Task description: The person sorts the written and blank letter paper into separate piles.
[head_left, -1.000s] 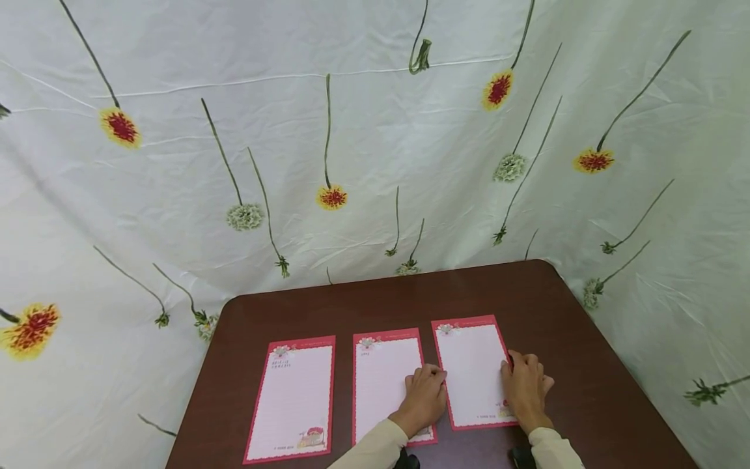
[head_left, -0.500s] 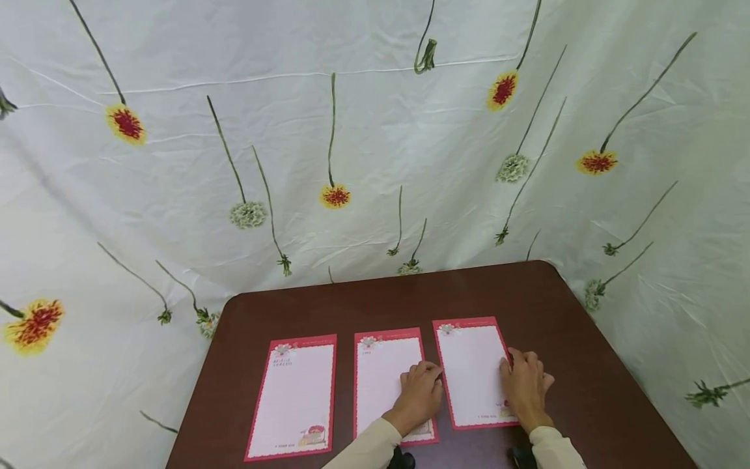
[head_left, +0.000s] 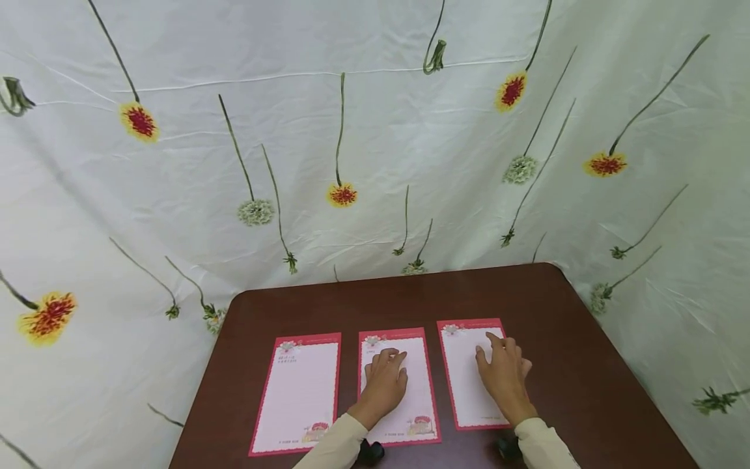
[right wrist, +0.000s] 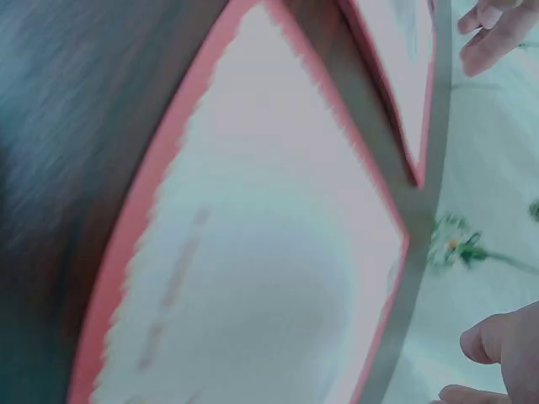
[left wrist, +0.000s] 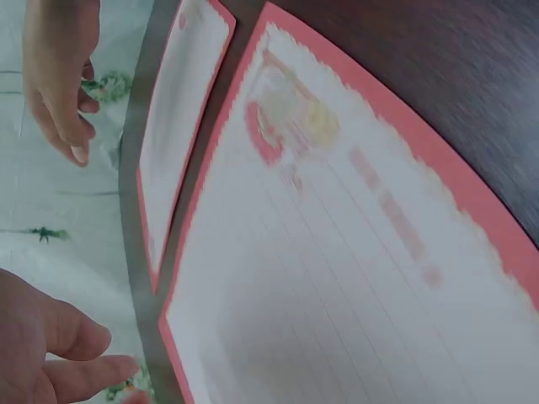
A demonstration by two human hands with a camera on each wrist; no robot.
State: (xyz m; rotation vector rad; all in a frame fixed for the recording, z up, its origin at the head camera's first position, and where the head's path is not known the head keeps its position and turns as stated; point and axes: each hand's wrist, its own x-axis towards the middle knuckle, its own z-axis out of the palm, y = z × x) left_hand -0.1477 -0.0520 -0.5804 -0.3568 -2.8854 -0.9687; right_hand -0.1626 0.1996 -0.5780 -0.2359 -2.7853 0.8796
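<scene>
Right sheet (head_left: 463, 384) of the three red-bordered ones lies flat on the bench (head_left: 387, 303), long sides running near to far, far end leaning a touch left. Right hand (head_left: 505, 374) is easily the nearer one: it hangs over that sheet's right half, so most of the white you can see pokes out to its left. Thumb and fingers are apart, nothing pinched.

Left hand (head_left: 382, 387) is over the middle sheet (head_left: 417, 394), mostly its left half, fingers a bit bent, thumb apart, also holding nothing. Both wrist views show the curtain (left wrist: 84, 202) behind the fingers, so I'd guess neither hand is touching paper, but those shots are kinda blurry.

Imo what the next move hangs on: each hand has its own sheet below, and just a thin strip of bench splits the two sheets. So reaching paper is down, not sideways. Left sheet (head_left: 295, 394) is off further left, with the left sleeve (head_left: 334, 443) crossing its near right corner.
</scene>
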